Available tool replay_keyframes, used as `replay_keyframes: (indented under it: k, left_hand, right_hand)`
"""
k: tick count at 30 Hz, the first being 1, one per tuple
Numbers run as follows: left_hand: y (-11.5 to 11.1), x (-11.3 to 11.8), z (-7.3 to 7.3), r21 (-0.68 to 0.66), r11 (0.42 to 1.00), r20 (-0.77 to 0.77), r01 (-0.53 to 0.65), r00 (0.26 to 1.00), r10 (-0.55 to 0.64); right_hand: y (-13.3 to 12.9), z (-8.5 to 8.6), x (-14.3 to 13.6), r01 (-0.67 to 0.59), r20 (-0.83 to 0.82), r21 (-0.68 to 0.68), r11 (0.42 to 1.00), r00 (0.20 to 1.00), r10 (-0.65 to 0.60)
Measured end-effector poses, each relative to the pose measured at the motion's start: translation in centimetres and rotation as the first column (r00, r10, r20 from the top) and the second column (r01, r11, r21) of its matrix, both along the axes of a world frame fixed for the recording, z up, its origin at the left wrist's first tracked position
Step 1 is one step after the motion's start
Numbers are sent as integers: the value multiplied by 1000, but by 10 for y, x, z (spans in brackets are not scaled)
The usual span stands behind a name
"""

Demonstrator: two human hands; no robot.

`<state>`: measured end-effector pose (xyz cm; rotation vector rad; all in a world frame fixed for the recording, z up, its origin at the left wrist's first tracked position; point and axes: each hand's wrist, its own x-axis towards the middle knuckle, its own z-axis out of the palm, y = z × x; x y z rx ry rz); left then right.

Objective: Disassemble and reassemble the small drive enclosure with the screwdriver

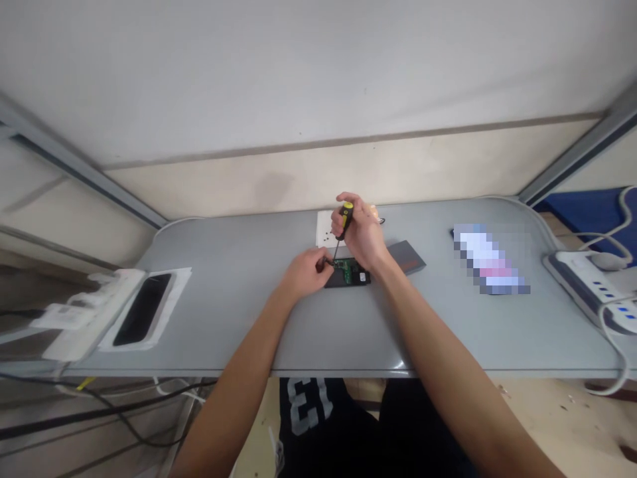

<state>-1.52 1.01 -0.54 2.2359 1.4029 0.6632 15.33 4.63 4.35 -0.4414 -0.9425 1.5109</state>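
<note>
An opened black electronic device [347,273], perhaps a phone, lies flat on the grey table, its green circuit board showing. My left hand [306,272] has its fingers closed at the device's left end, with something dark at the fingertips. My right hand [365,232] is wrapped round a black and yellow screwdriver [343,219]. The thin shaft points down and its tip is at the circuit board near my left fingertips. Behind the device is a white sheet [324,229] with several tiny dark specks, possibly screws. A dark grey flat panel [407,257] lies beside my right wrist.
To the left, a black phone [143,309] rests on white paper beside a white power strip [92,312] with plugs. A blurred-out phone-shaped object [490,259] lies to the right. Another power strip [597,289] with cables is at the right edge. A wall [318,172] stands behind the table.
</note>
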Motion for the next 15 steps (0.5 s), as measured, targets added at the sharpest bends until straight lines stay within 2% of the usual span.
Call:
replay_keyframes:
  k: [3, 6, 10, 12, 15]
  left_hand:
    - [0, 0, 0, -10, 1000, -2, -5, 1000, 5]
    - [0, -1, -1, -15, 1000, 2, -6, 1000, 6]
    - [0, -2, 0, -9, 1000, 3, 3, 1000, -3]
    - [0, -2, 1, -7, 1000, 2, 1, 1000, -1]
    - [0, -2, 1, -4, 1000, 1, 5, 1000, -5]
  right_hand:
    - [-4, 2, -3, 40, -30, -7, 999, 999, -41]
    - [-4, 1, -1, 58, 7, 29, 998, 998, -58]
    - [1, -1, 2, 11, 61, 55, 998, 998, -15]
    - [2, -1, 0, -13, 30, 31, 999, 999, 12]
    - [0, 0, -6, 16, -52, 11, 1000, 999, -15]
